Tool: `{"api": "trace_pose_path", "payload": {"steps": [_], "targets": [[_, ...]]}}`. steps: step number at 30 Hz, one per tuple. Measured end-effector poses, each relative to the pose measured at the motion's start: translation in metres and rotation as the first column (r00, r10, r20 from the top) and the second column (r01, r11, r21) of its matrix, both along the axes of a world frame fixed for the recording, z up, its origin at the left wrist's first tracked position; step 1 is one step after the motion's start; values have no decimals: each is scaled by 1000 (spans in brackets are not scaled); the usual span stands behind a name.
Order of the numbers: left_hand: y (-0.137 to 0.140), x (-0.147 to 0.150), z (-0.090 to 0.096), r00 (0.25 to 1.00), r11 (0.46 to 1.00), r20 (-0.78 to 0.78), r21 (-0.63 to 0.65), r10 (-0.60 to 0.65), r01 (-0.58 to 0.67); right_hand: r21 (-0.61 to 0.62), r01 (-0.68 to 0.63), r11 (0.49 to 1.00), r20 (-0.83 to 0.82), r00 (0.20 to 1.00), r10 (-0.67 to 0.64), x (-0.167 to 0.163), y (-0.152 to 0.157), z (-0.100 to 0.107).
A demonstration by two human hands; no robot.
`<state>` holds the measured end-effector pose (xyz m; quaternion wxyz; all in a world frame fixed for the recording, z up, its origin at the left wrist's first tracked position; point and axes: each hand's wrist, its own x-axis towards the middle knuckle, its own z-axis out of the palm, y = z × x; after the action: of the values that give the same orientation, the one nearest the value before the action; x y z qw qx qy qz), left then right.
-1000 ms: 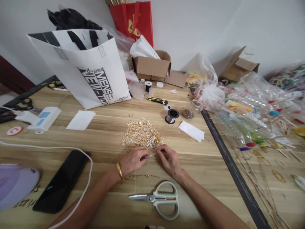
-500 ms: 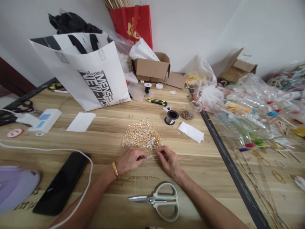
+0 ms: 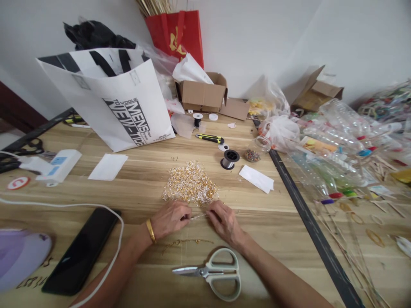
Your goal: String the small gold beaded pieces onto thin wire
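Note:
My left hand, with a gold bangle on its wrist, is closed with thumb and fingertips pinched on the left end of a thin beaded strand. Pinched at the strand's right end is my right hand. The strand stretches short and nearly level between them; what lies under the fingertips is hidden. Just beyond both hands spreads a pile of small gold and silvery beads. On the near side, a gold chain lies loosely across the wood. Closer still rest scissors with pale handles, blades pointing left.
A wire spool, a folded white paper and a jar of beads stand beyond on the right. Left are a black phone, a white cable and a power strip. Plastic bottles crowd the far right.
Both hands have shifted slightly left, still holding the strand between them. The whole view has moved a little; the pile, chain and scissors lie as before.

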<state>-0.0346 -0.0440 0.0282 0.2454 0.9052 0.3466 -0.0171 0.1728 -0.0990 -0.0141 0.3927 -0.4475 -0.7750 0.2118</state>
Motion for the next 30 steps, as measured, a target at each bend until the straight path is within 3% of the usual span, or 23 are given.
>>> {"api": "trace_pose_path", "payload": {"steps": [7,15,30], "targets": [[-3,5,3,999,999,48,29,-22,20,-24,-9,1000,50,999,10,0,0,-1],[1,26,6,964,987,216,-7,158,-160,-27,12,1000,57,998,-10,0,0,-4],[1,37,1,952,987,262,-49,158,-151,-28,28,999,13,1000,-28,0,1,-4]]}}
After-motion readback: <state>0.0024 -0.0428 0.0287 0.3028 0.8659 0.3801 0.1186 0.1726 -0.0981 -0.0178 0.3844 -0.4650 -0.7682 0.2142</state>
